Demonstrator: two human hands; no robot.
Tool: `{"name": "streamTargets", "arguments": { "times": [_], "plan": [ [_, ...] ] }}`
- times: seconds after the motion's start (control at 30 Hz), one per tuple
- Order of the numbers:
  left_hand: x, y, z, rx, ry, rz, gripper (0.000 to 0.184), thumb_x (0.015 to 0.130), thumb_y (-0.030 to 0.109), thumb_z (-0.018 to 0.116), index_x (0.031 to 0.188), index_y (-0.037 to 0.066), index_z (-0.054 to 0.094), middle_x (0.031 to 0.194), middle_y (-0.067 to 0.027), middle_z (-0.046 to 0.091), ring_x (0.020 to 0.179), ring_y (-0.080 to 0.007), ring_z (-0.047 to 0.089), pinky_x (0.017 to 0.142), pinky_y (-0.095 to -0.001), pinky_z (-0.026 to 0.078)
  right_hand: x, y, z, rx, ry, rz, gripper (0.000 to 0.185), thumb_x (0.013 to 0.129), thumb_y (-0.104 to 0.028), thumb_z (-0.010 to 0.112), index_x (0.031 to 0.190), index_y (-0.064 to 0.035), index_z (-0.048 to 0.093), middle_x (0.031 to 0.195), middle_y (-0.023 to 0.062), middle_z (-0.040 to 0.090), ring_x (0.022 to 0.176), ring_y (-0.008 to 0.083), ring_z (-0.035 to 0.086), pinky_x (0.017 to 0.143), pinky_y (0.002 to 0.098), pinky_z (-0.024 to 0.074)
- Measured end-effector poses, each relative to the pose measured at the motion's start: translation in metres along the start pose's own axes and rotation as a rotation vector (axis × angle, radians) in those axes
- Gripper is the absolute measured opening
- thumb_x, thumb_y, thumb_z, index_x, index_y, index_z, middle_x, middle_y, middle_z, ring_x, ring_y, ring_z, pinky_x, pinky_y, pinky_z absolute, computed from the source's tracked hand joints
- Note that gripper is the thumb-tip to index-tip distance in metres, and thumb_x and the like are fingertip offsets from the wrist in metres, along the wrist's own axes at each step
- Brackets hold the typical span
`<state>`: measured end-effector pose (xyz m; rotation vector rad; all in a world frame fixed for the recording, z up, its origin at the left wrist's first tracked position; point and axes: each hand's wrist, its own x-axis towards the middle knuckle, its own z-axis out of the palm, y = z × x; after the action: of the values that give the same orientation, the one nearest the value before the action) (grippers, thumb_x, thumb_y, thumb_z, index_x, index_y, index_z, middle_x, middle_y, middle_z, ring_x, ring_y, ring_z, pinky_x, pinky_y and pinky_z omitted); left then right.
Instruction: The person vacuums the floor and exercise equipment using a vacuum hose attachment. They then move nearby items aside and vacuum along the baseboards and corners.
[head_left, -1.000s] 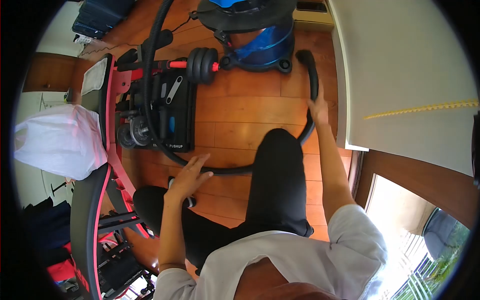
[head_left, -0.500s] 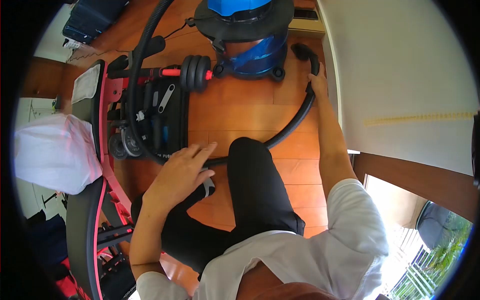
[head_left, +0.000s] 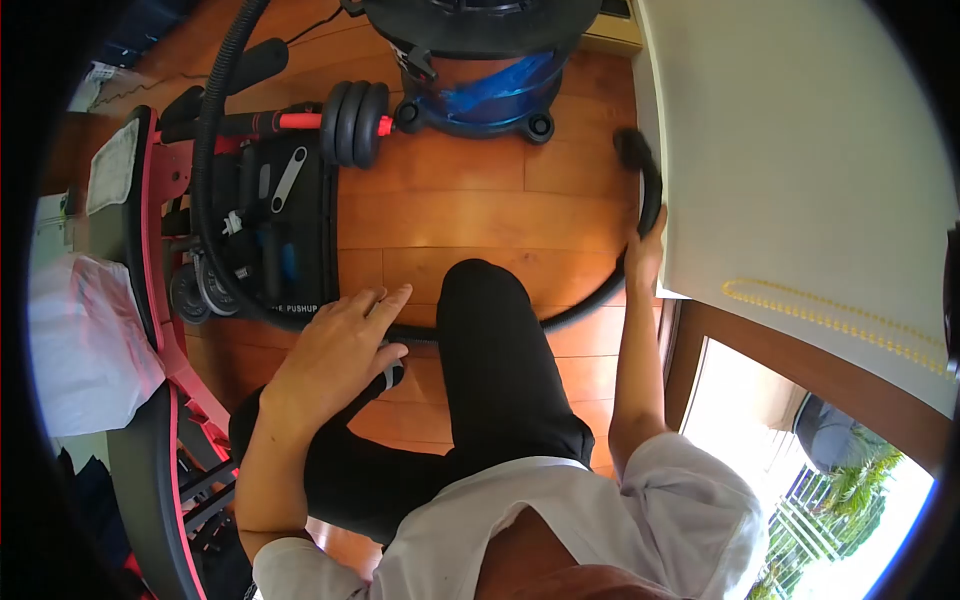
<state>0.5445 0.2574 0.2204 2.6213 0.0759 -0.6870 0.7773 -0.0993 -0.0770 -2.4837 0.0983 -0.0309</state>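
My right hand (head_left: 645, 252) is wrapped round the handle end of a black vacuum hose (head_left: 590, 303), close to the wall at the right. A dark brush nozzle (head_left: 630, 148) tips that end, near the foot of the wall. The hose loops behind my knee and up the left side. Above my other leg, my left hand (head_left: 345, 335) hovers with fingers outstretched, holding nothing; the hose passes just beyond it. At the top stands the vacuum cleaner (head_left: 480, 85), a black and blue drum on casters.
A dumbbell (head_left: 355, 125) lies across a black case (head_left: 300, 220) with tools and parts. The red and black weight bench (head_left: 150, 480) runs down the left, a white plastic bag (head_left: 90, 350) beside it. A wall (head_left: 800, 150) and a bright opening bound the right.
My right hand has drawn the hose end and nozzle back toward me along the wall. My left hand stays raised and outstretched. The whole view has shifted slightly.
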Motion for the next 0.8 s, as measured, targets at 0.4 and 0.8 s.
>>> {"name": "streamTargets", "arguments": {
  "times": [0.4,0.8],
  "plan": [
    [0.000,0.013,-0.003,-0.065,-0.078,0.032,0.061,0.088,0.021,0.065,0.143,0.009,0.041,0.133,-0.0179,0.052,0.121,-0.0376,0.051,0.103,-0.0430,0.041,0.002,-0.044,-0.017,0.237,-0.142,0.072,0.075,0.084,-0.014,0.057,0.151,-0.0112,0.023,0.138,0.0266,0.047,0.126,0.0421,0.048,0.101,0.0444,0.0406],
    [0.001,-0.011,0.006,-0.057,-0.093,-0.060,0.059,0.089,0.021,0.064,0.143,0.010,0.042,0.128,-0.0188,0.054,0.118,-0.0371,0.052,0.100,-0.0434,0.043,-0.067,0.016,-0.039,-0.007,-0.071,-0.011,0.080,0.082,-0.017,0.056,0.153,-0.0098,0.018,0.098,0.0298,0.062,0.080,0.0378,0.062,0.072,0.0455,0.0480]
  ]
}}
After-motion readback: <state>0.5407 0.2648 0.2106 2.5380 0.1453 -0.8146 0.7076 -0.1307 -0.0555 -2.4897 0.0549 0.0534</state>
